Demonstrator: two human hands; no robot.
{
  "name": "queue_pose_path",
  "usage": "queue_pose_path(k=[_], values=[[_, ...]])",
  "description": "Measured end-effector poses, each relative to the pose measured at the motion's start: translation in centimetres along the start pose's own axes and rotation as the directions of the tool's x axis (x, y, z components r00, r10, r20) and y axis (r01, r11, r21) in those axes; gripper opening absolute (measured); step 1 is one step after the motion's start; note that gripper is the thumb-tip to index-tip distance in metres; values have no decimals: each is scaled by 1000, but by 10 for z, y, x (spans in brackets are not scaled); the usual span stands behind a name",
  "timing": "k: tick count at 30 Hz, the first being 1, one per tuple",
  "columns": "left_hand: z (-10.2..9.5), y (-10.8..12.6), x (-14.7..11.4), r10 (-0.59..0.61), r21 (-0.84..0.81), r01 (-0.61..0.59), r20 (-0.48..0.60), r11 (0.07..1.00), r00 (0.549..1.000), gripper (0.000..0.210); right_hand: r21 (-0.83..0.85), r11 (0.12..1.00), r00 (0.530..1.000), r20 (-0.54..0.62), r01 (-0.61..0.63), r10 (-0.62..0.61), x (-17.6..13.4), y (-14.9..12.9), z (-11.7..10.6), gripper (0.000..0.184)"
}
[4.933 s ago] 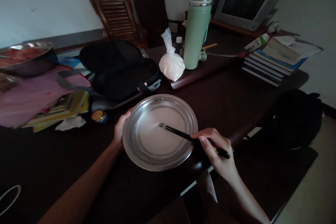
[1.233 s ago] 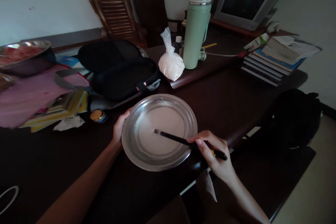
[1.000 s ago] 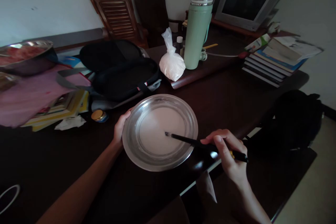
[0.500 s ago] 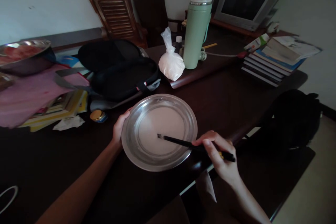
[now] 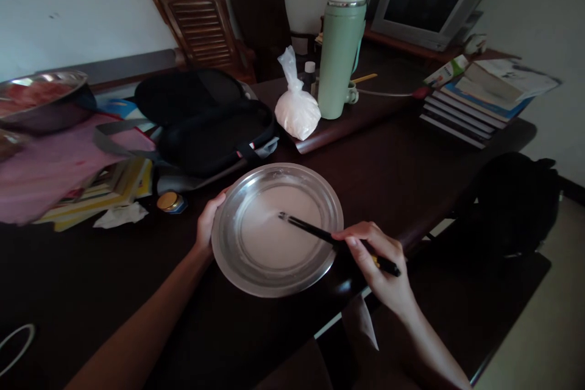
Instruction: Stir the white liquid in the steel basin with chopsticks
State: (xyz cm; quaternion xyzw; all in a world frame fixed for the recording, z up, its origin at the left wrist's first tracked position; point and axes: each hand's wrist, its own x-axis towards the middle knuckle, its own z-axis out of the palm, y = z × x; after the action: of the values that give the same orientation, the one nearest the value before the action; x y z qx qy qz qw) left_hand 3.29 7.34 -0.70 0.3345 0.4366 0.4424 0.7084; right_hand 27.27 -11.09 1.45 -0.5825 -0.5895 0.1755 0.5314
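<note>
A round metal dish (image 5: 278, 287) rests on the dark table and holds a smooth, pale, whitish liquid (image 5: 269, 231). At its left rim, my left hand (image 5: 211, 219) grips the edge, its fingers partly hidden beneath and behind the dish. My right hand (image 5: 377, 259) is closed round black chopsticks (image 5: 311, 230), held close together and slanting over the right rim. Their tips are in or at the surface of the liquid, near the middle of the dish. Beyond the dish stands a knotted clear plastic bag (image 5: 298, 113) of white powder.
A tall green thermos (image 5: 340, 61) stands behind the bag. An open black case (image 5: 210, 122), a small gold-lidded jar (image 5: 170, 202) and a crumpled tissue (image 5: 121, 215) lie to the left. Stacked books (image 5: 475, 103) are at the far right, with a black bag (image 5: 516, 207) nearer.
My right hand has moved slightly up and left, and the chopstick tips have shifted farther from me across the liquid. My left hand and the dish have hardly moved.
</note>
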Motion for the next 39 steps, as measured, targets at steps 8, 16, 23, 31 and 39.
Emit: queue_pose_path(k=[8,16,23,31,39], values=[[4,1,-3,-27,-14,26,-42,1000,999,20,41,999,1000,19,-14,13,-2,-3,0,19],[5,2,-2,-8,21,9,-58,1000,998,22,13,998,995,-78,-60,61,-3,-3,-3,21],[6,2,-2,7,38,-5,-42,999,999,25,6,1000,1000,-3,1,-1,-1,0,0,17],[2,-1,1,4,28,-2,-46,1000,999,24,41,999,999,35,-11,10,-2,0,-1,18],[2,0,1,0,-3,0,5,1000,1000,25,52,997,997,-47,-64,67,-3,-1,-3,22]])
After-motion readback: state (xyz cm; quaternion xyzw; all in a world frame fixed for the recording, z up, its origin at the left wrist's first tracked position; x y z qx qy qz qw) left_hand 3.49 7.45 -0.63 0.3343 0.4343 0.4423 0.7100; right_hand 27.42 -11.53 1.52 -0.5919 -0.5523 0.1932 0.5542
